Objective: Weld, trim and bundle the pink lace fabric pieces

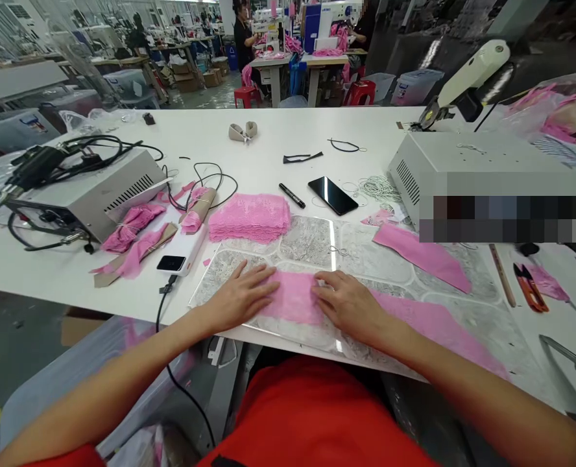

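A pink piece of fabric [296,298] lies flat on the clear patterned mat [307,246] near the table's front edge. My left hand [243,295] rests on its left end, fingers spread and flat. On its right part lies my right hand [349,305], fingers apart and slightly bent, nothing visibly gripped. A neat stack of pink lace pieces [250,218] sits just behind my left hand. Right of my right hand, a long pink piece [444,327] stretches under my forearm. Another pink strip [423,255] lies farther back on the mat.
A grey box with cables [91,188] stands left, beside pink scraps [132,227] and a power bank [181,253]. Behind the mat lie a phone [333,195] and a pen [292,195]. A large box [487,168], orange snips [530,287] and a wooden stick [503,275] are right.
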`<action>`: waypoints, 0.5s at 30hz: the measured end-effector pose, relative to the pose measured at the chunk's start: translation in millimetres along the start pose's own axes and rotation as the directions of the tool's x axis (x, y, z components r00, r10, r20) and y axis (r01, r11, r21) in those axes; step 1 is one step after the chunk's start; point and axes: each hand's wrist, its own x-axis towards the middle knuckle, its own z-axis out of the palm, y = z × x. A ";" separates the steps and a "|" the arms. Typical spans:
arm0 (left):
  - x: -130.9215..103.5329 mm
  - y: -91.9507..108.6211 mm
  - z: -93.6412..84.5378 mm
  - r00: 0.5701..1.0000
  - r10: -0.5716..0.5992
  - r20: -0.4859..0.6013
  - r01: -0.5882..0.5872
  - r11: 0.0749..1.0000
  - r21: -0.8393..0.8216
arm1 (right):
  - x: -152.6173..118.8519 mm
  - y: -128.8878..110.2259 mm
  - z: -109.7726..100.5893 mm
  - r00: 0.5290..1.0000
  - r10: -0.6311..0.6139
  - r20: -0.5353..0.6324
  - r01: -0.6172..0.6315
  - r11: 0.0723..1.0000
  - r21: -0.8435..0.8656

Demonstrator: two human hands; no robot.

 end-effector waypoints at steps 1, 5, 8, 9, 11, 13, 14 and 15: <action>-0.9 1.7 3.4 0.999 0.021 0.027 -0.022 1.000 0.021 | -4.4 3.0 -1.3 1.000 0.017 0.006 -0.017 1.000 0.002; 5.6 8.0 10.8 0.992 0.111 0.065 -0.113 0.993 0.039 | -16.6 16.1 -10.7 0.976 0.216 0.033 -0.218 0.966 0.137; 14.9 11.4 11.7 0.985 0.161 0.055 -0.165 0.984 0.073 | -13.8 20.9 -12.9 0.947 0.321 0.024 -0.319 0.925 0.205; 17.4 12.2 11.8 0.984 0.173 0.048 -0.176 0.980 0.089 | -11.0 22.0 -12.4 0.948 0.316 0.030 -0.315 0.923 0.219; 20.8 13.5 11.9 0.979 0.201 0.032 -0.204 0.972 0.114 | -4.5 24.8 -11.4 0.955 0.288 0.069 -0.296 0.917 0.269; 22.2 14.9 12.1 0.972 0.236 0.020 -0.236 0.963 0.127 | 0.8 28.9 -12.1 0.953 0.282 0.112 -0.304 0.887 0.347; 22.5 15.9 12.2 0.968 0.250 0.016 -0.250 0.960 0.129 | 2.4 31.3 -13.3 0.948 0.291 0.133 -0.320 0.863 0.391; 22.9 17.0 12.3 0.966 0.259 0.013 -0.259 0.957 0.129 | 3.2 33.8 -15.0 0.941 0.302 0.155 -0.339 0.834 0.435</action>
